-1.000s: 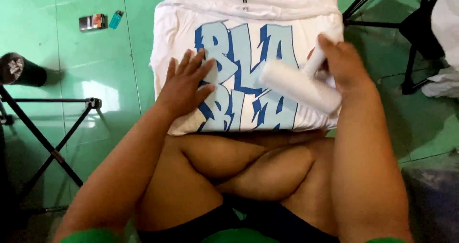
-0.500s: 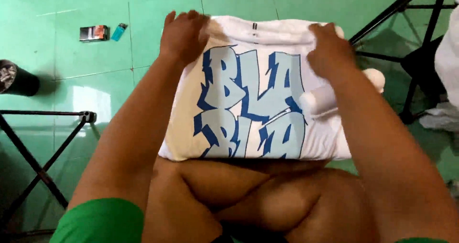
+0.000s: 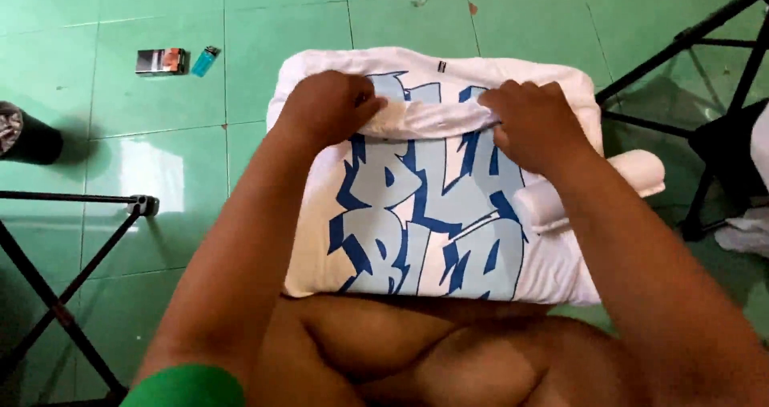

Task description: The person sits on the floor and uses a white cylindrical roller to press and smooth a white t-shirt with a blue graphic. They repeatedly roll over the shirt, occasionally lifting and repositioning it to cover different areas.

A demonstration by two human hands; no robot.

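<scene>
A folded white T-shirt [image 3: 432,223] with big blue graffiti lettering lies on the green tiled floor in front of my crossed legs. My left hand [image 3: 328,106] and my right hand [image 3: 537,126] both pinch a raised fold of the shirt's fabric near its far edge. A white roll [image 3: 633,175] lies on the shirt's right side, partly hidden under my right forearm.
A cigarette pack [image 3: 160,61] and a blue lighter [image 3: 205,60] lie on the tiles at the far left. A dark cup [image 3: 28,139] stands at the left edge. Black stand legs [image 3: 64,295] cross the near left, and another black stand [image 3: 705,118] is at the right.
Both hands moved from the shirt's middle to its far edge and gathered a fold of fabric. My right hand let go of the white roll, which now lies under my forearm.
</scene>
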